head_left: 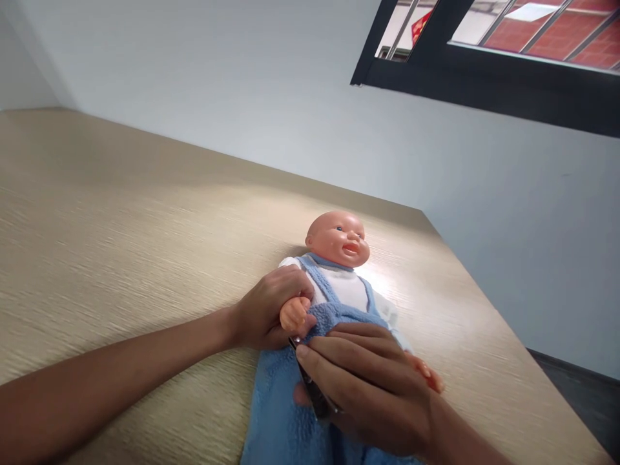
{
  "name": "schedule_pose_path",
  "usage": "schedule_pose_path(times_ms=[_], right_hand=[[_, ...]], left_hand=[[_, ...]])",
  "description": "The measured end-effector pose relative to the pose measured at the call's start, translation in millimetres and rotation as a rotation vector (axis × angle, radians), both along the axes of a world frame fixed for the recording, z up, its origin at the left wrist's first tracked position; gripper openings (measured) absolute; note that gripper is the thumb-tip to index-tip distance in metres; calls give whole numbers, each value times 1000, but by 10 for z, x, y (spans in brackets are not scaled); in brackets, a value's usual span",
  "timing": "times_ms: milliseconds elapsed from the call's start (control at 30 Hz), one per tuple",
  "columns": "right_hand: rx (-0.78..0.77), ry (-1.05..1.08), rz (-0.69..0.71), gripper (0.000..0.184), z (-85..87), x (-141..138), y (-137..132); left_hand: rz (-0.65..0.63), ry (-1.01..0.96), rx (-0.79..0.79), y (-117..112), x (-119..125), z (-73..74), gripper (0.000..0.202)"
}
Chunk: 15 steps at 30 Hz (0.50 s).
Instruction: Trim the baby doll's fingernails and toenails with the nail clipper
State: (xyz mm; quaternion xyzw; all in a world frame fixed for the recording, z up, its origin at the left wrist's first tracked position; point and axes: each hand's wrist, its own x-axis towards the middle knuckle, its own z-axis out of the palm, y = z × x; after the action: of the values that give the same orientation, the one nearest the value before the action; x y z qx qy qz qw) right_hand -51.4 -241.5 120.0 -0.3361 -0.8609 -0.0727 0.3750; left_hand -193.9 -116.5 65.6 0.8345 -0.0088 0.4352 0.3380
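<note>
A baby doll point(339, 258) lies on its back near the far right part of a pale wood-grain table point(121, 245), head toward the wall, dressed in a white shirt and blue fleece dungarees point(281, 400). The bottom edge of the view cuts off its legs. The left hand point(268, 313) comes in from the left and closes its fingers round the doll's forearm, so that only the doll's small fist point(294, 315) pokes out between thumb and fingers. The right hand point(372, 387) lies over the doll's belly and hides most of the torso. Its fingers are curled round a slim dark tool point(314, 394), whose tip points up to just below that small fist. Most of the tool is buried under the fingers and blurred, so its kind cannot be told for sure. Past the right hand's knuckles the doll's other hand point(429, 376) peeks out, partly covered. A plain grey-white wall point(242, 84) rises behind the table, and a dark-framed window point(484, 71) is cut off at the top right corner.
</note>
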Motion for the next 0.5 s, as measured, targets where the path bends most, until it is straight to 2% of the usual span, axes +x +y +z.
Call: schedule_pose_path(times_ms=[267, 400, 500], right_hand=[[113, 118, -79, 18, -91, 33, -79], [101, 194, -153, 24, -116, -23, -86], [25, 182, -113, 34, -143, -24, -64]], left_hand=[[-23, 7, 30, 35, 0, 3, 17], [-135, -55, 34, 72, 30, -28, 38], [-184, -75, 59, 102, 56, -63, 52]])
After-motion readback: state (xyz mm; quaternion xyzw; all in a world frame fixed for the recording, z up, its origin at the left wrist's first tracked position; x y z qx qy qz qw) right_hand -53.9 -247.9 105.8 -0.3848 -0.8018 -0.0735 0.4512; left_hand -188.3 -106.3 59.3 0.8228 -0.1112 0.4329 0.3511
